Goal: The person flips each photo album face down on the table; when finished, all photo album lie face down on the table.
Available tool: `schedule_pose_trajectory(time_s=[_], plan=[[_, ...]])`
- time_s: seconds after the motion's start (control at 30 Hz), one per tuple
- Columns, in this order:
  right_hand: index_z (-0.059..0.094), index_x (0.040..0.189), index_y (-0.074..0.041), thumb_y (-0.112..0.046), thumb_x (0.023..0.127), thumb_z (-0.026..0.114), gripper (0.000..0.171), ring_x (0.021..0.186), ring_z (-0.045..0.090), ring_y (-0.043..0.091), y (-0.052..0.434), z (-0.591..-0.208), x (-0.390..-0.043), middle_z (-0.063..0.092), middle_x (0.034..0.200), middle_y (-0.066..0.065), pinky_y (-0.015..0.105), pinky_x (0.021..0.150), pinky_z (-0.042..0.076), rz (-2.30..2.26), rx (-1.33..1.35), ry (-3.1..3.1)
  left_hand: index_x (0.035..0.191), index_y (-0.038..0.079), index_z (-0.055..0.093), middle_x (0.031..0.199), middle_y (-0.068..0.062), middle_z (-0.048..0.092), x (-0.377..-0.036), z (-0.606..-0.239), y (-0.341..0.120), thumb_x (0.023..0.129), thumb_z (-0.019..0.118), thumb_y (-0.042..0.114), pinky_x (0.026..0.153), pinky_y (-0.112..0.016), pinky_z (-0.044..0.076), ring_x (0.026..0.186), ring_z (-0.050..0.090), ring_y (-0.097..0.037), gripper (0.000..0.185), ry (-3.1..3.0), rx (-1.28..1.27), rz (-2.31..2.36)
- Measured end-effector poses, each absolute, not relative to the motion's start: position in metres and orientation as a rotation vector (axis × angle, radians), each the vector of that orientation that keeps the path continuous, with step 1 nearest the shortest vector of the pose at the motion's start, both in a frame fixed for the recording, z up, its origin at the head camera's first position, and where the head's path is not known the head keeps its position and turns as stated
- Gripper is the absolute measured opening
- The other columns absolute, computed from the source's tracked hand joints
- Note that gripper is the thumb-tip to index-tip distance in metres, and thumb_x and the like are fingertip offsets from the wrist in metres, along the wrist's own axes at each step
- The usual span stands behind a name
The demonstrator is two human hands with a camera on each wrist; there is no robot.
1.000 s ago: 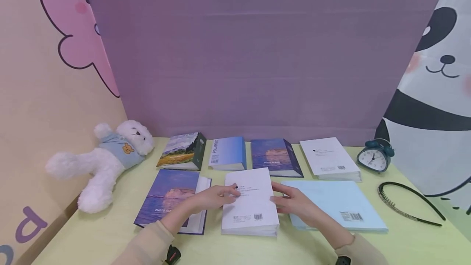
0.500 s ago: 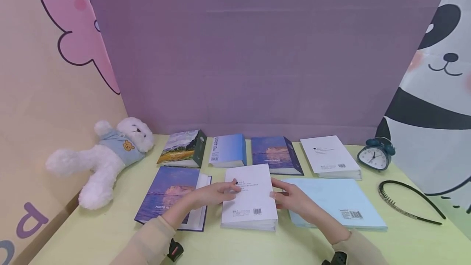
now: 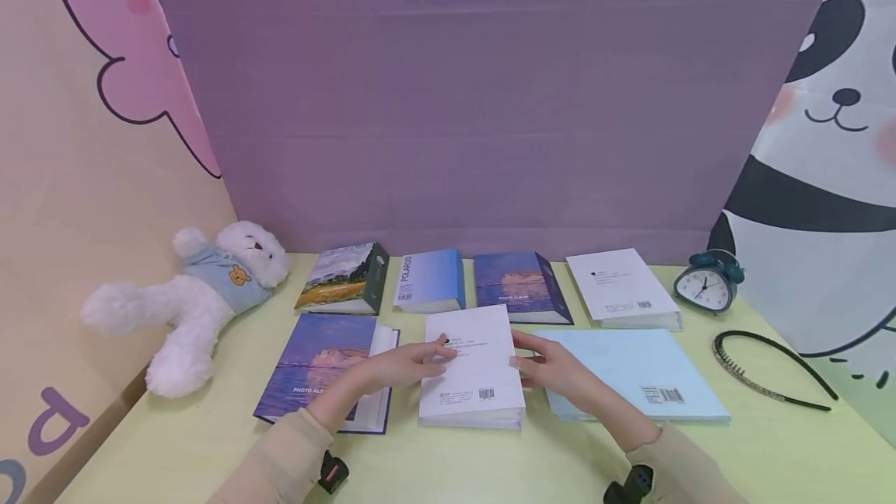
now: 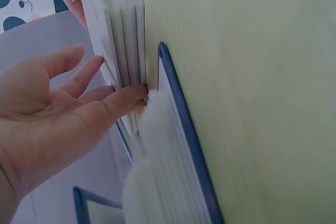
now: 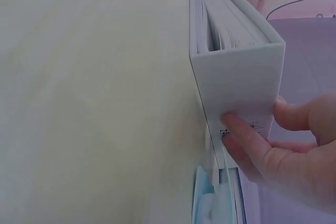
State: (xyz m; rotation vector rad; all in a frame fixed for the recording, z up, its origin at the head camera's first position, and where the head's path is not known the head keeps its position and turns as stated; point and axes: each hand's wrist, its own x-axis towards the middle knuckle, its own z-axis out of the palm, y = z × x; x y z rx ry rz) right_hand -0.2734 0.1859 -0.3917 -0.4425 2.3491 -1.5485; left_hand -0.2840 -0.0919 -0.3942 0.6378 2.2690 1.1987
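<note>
A thick white photo album (image 3: 476,403) with a barcode on its cover lies flat at the front middle in the head view. My left hand (image 3: 399,364) is at its left side; in the left wrist view its fingertips touch the cover edge and the page side. On the other side my right hand (image 3: 560,368) rests fingertips on the spine (image 5: 241,85), thumb at the cover's edge. Left of it lies a purple-blue photo album (image 3: 318,360) with a cliff picture. To the right is a flat light-blue folder or album (image 3: 616,368), partly behind my right forearm.
Behind stand a row of albums: a landscape one (image 3: 339,278), a blue one (image 3: 428,282), a purple-blue one (image 3: 518,282) and a white one (image 3: 619,286). An alarm clock (image 3: 703,286) and a black headband (image 3: 742,368) are at right, a white plush toy (image 3: 203,286) at left.
The head view has shifted slightly. Both hands stay at the sides of the white album, which keeps about the same place among the others.
</note>
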Motion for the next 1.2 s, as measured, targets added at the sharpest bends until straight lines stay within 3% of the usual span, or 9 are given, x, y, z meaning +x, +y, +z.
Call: schedule_pose_trajectory(time_s=[0.2, 0.37, 0.53, 0.7, 0.97, 1.2], plan=[[0.05, 0.134, -0.001, -0.018, 0.088, 0.066, 0.052, 0.115, 0.057, 0.033, 0.184, -0.39, -0.272, 0.051, 0.135, 0.02, 0.04, 0.088, 0.053, -1.467, -0.35, 2.59, 0.138, 0.017, 0.048, 0.157, -0.003, 0.017, -0.284, -0.395, -0.093, 0.1, 0.046, 0.029, 0.115, -0.05, 0.021, 0.144, 0.016, -0.029, 0.041, 2.33, 0.648, 1.168], [0.061, 0.122, -0.001, -0.013, 0.084, 0.069, 0.04, 0.114, 0.058, 0.032, 0.18, -0.39, -0.276, 0.058, 0.125, 0.017, 0.038, 0.091, 0.052, -1.448, -0.453, 2.796, 0.134, 0.014, 0.053, 0.15, -0.005, 0.037, -0.281, -0.394, -0.099, 0.099, 0.047, 0.03, 0.11, -0.051, 0.03, 0.138, 0.031, -0.032, 0.04, 2.452, 0.61, 1.2], [0.063, 0.118, 0.001, -0.013, 0.085, 0.069, 0.036, 0.109, 0.061, 0.03, 0.174, -0.387, -0.278, 0.061, 0.121, 0.016, 0.036, 0.09, 0.052, -1.506, -0.552, 2.847, 0.134, 0.008, 0.052, 0.137, -0.012, 0.051, -0.28, -0.395, -0.108, 0.099, 0.048, 0.026, 0.103, -0.049, 0.04, 0.128, 0.045, -0.033, 0.04, 2.541, 0.628, 1.281], [0.062, 0.12, 0.0, -0.015, 0.085, 0.069, 0.039, 0.108, 0.062, 0.031, 0.164, -0.384, -0.279, 0.062, 0.121, 0.018, 0.034, 0.09, 0.053, -1.577, -0.608, 2.781, 0.133, 0.002, 0.052, 0.134, -0.015, 0.054, -0.28, -0.393, -0.119, 0.097, 0.052, 0.021, 0.1, -0.047, 0.043, 0.124, 0.05, -0.034, 0.04, 2.559, 0.696, 1.412], [0.061, 0.12, -0.001, -0.014, 0.084, 0.07, 0.039, 0.11, 0.061, 0.032, 0.13, -0.376, -0.281, 0.062, 0.12, 0.018, 0.036, 0.092, 0.051, -1.577, -0.727, 2.735, 0.141, 0.012, 0.044, 0.135, -0.01, 0.055, -0.275, -0.389, -0.146, 0.094, 0.057, 0.026, 0.097, -0.043, 0.047, 0.123, 0.052, -0.029, 0.05, 2.61, 0.661, 1.487], [0.06, 0.122, -0.003, -0.017, 0.086, 0.069, 0.04, 0.112, 0.059, 0.031, 0.099, -0.375, -0.283, 0.061, 0.122, 0.017, 0.038, 0.094, 0.05, -1.603, -0.826, 2.657, 0.137, 0.014, 0.05, 0.135, -0.007, 0.055, -0.272, -0.385, -0.172, 0.093, 0.059, 0.028, 0.092, -0.035, 0.051, 0.121, 0.054, -0.026, 0.047, 2.697, 0.582, 1.502]])
